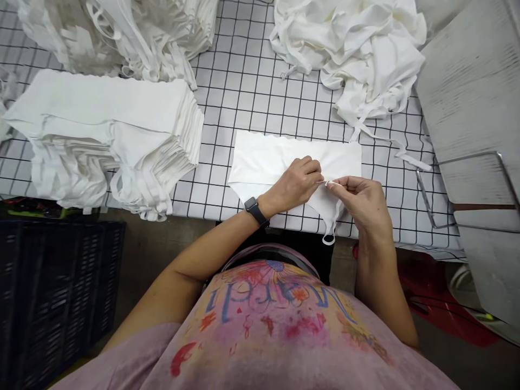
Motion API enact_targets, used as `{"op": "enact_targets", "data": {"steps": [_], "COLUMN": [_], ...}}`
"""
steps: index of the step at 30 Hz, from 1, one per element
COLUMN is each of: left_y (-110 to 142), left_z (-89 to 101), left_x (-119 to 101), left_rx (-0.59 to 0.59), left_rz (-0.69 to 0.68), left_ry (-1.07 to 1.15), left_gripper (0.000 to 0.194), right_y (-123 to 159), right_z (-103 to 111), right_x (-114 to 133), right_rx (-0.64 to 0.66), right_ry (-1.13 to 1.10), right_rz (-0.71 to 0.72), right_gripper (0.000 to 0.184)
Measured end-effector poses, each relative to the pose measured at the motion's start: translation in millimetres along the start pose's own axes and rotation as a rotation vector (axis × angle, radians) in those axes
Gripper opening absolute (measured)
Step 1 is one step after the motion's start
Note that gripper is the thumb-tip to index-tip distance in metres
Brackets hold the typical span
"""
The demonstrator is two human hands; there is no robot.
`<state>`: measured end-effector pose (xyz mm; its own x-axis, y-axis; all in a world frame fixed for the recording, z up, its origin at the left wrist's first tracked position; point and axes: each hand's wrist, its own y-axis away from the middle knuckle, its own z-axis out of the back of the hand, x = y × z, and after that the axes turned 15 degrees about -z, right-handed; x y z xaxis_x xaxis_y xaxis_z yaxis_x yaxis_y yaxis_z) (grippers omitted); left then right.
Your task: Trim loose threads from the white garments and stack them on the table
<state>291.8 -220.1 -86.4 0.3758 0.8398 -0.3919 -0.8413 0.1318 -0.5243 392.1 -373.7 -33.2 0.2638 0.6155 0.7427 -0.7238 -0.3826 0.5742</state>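
A white strapped garment point(260, 157) lies flat at the table's front edge, its scalloped edge facing away from me. Over its middle, my left hand point(298, 181) is closed, with fingertips pinching a thin white strap or thread near the centre. My right hand point(361, 197) pinches a bit of the same white strap point(328, 184) just to the right, so the fingertips of both hands nearly meet. From there a narrow strap loop point(329, 240) hangs over the table edge. Exactly what lies between the left fingertips is too small to make out.
On the left stands a neat stack of white garments point(114, 103), with another pile point(158, 32) behind it. A loose white heap point(357, 43) lies at the back right of the checked table point(239, 81). A metal wire frame point(467, 157) and dark crates point(60, 281) flank me.
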Motion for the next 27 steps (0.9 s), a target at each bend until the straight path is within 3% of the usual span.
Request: {"op": "enact_targets", "data": {"steps": [4,13,27], "left_y": [-0.3,-1.3,0.0], "left_z": [-0.3,2.6,0.3], "left_x": [0.1,-4.3,-5.7], "left_rx": [0.024,0.132,0.094], "left_rz": [-0.002,-0.104,-0.155], "left_ry": [-0.009,-0.114,-0.162], "left_gripper": [0.022,0.028,0.034], "right_y": [0.7,-4.3,-7.7], "right_z": [3.5,2.4,-1.4], "right_x": [1.5,6.9,13.1], "right_rx": [0.071,0.084,0.110], "right_ry": [0.129,0.309,0.176], "right_rz": [-0.010,0.024,-0.091], "right_gripper": [0.023,0.025,0.015]}}
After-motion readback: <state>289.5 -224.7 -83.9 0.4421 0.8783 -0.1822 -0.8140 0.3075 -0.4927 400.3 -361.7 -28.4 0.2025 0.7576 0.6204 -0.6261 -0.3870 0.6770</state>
